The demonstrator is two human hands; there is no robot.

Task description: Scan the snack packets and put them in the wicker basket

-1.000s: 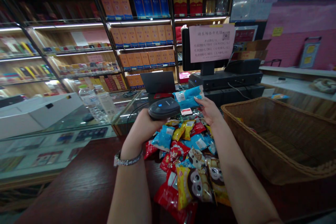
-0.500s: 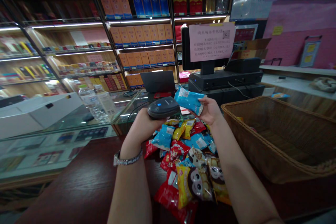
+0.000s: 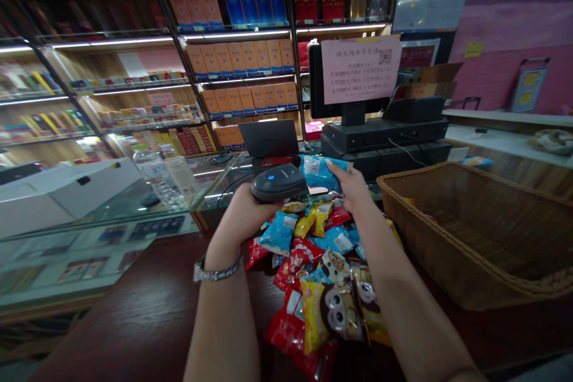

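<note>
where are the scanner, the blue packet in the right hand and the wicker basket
scanner [image 3: 281,182]: head view, on top of its dark body
blue packet [image 3: 322,176]: head view, middle of its blue face
wicker basket [image 3: 432,255]: head view, on its near outer wall

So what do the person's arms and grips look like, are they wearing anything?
The left forearm and right forearm show no sleeves. Around the left wrist is a shiny, silver-coloured metal link band; I can't tell if it's a watch or bracelet. The right wrist shows no band. The left grip and right grip have no gloves.
</note>
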